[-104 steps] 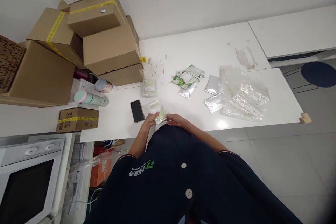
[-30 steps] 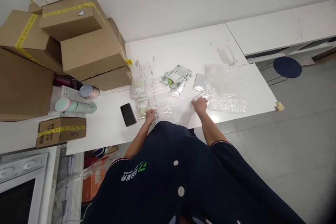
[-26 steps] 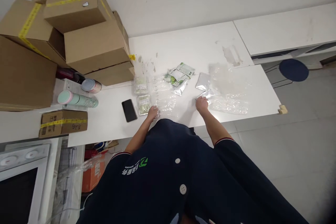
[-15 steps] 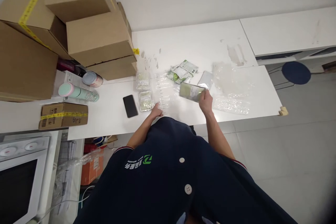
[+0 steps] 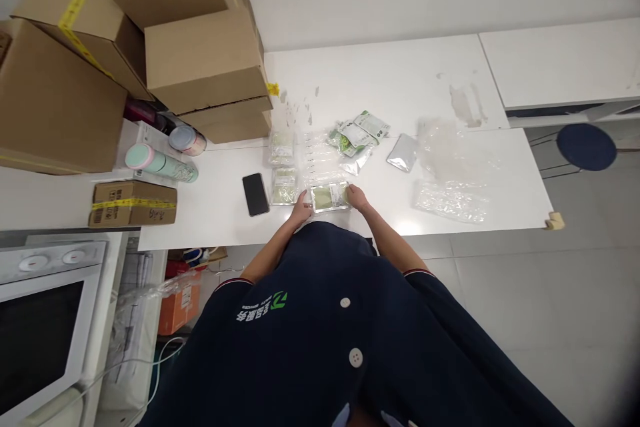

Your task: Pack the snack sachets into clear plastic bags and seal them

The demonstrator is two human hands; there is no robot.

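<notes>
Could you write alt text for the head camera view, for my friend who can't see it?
A person's right-hand grip holds one end of a flat green-and-silver pouch at a white table, the left-hand grip close to its other end. To the left lie wrapped packets and a black phone; cardboard boxes are stacked at upper left.

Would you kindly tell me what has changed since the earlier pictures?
The right hand took the nearer pouch on the right and brought it left, over newly laid clear wrap. The wrapped packet held at first has been let go and lies beside the phone. The phone and bottle stayed put.
</notes>
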